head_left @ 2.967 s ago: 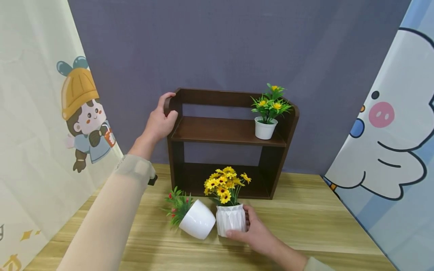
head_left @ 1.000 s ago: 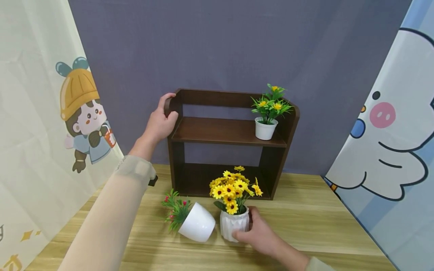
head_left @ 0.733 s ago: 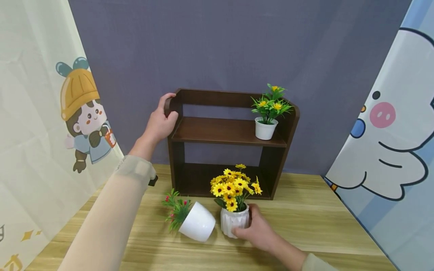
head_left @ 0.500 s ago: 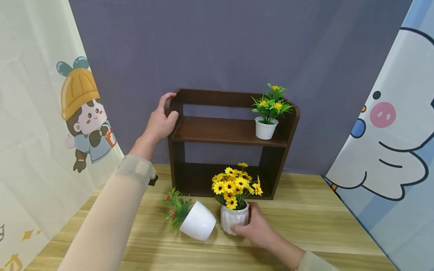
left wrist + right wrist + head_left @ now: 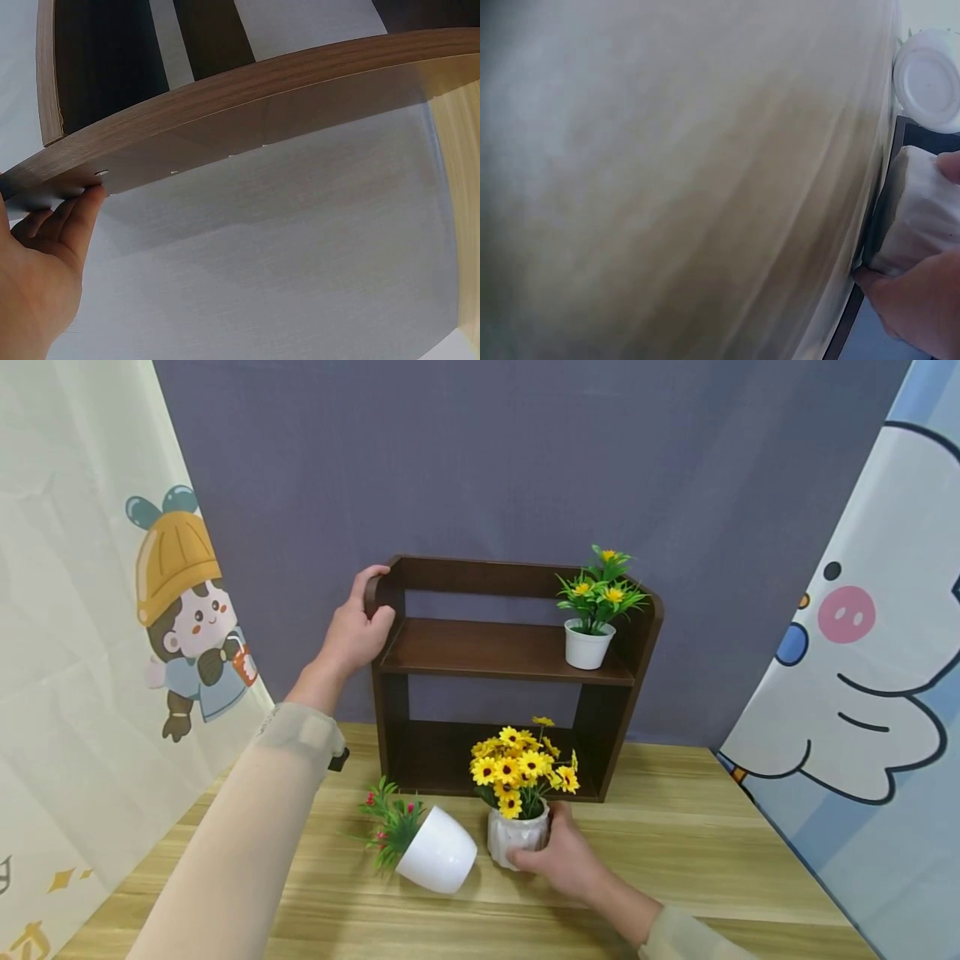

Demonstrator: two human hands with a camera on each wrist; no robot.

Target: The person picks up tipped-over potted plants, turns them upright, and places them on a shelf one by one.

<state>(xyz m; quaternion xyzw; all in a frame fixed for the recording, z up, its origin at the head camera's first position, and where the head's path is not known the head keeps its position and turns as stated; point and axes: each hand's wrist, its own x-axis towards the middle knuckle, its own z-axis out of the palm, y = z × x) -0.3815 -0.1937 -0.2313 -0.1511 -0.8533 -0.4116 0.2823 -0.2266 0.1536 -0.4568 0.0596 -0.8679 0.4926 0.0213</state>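
Observation:
My left hand (image 5: 358, 631) grips the upper left side of a dark brown two-tier shelf (image 5: 502, 647). In the left wrist view, the fingers of that hand (image 5: 52, 262) press against the outer face of the side panel. Low in front of the shelf, my right hand (image 5: 566, 858) holds a ribbed white flowerpot (image 5: 517, 839) of yellow daisy-like flowers (image 5: 521, 768), thumb in front and fingers at its right side. The pot is upright. Left of it a smooth white pot (image 5: 438, 852) with green leaves and small red flowers lies on its side.
A small white pot (image 5: 588, 647) with a yellow-flowered plant stands on the upper tier at the right. The shelf rests on a wooden table (image 5: 697, 827) against a grey-blue cloth (image 5: 525, 460). Printed curtains hang at both sides.
The yellow-flower pot has shifted right, then risen slightly toward the shelf in my right hand, its flowers turning a little. My left hand has stayed on the shelf. The tipped pot barely moved.

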